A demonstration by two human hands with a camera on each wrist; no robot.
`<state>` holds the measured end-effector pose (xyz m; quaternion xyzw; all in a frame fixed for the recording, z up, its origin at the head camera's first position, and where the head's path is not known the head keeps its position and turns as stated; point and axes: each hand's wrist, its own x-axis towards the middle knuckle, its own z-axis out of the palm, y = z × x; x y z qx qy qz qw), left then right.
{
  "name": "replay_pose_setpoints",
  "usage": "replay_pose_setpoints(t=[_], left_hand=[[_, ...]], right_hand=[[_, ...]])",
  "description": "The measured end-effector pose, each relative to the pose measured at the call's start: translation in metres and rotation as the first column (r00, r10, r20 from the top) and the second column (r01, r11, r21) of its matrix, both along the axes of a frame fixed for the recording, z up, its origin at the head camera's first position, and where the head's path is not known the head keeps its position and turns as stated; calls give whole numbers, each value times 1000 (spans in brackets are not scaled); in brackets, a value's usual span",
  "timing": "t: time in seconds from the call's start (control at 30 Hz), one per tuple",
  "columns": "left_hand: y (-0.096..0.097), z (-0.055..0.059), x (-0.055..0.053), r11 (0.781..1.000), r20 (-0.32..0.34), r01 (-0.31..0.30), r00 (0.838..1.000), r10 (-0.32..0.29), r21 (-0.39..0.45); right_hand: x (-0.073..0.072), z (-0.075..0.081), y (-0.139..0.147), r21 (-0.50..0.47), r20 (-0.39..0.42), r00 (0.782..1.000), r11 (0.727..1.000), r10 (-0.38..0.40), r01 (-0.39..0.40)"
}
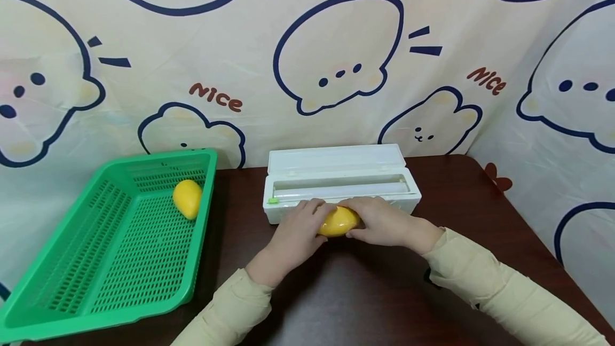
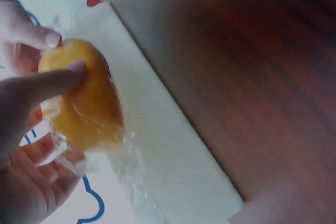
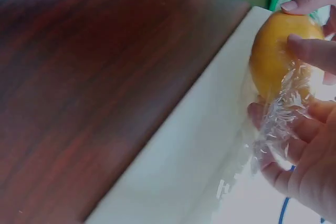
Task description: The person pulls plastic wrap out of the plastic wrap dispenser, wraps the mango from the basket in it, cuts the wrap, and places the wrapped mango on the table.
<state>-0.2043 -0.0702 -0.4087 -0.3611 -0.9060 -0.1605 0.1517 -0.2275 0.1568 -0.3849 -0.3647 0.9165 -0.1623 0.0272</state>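
Note:
A yellow mango [image 1: 338, 221] is held between both hands, just in front of a white cling film dispenser [image 1: 336, 160]. My left hand [image 1: 299, 233] grips its left side, and my right hand [image 1: 384, 223] grips the right. In the left wrist view, a thumb lies across the mango [image 2: 92, 98], with fingers behind and below it. Clear cling film [image 3: 286, 103] covers part of the fruit and bunches in creases beside the fingers in the right wrist view. The dispenser's lid is raised, showing a film roll [image 1: 341, 190] inside. The mango's far side is hidden.
A green plastic basket [image 1: 199, 250] stands at the left, with a second mango [image 1: 188, 198] lying inside near its right wall. Dark wooden tabletop [image 1: 365, 298] lies beneath. Behind hangs a patterned curtain [image 1: 259, 122]; a small green slider [image 1: 273, 201] sits on the dispenser's left end.

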Motion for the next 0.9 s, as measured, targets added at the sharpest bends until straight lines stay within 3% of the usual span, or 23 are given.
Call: replay_pose_setpoints(t=[0.13,0.23,0.4,0.53,0.67,0.9], left_hand=[[-3,4,-6,997,117,27,992,-35,74],[-6,6,-8,994,180,6,983,-26,108],[-8,6,-9,989,237,-25,971,-10,147],[-7,4,-8,991,205,-10,979,-18,137],[-7,0,-7,995,147,-28,989,14,95],[-6,-8,-7,998,-36,-56,998,57,34]], right_hand=[[4,4,1,43,-130,991,999,4,2],[5,2,-2,33,-224,973,999,48,-41],[2,-12,-9,7,-280,953,993,112,-115],[0,-18,-9,-21,-303,946,992,111,-123],[-1,-19,-8,-38,-273,958,994,86,-100],[-2,-22,-8,-61,-259,965,996,51,-69]])
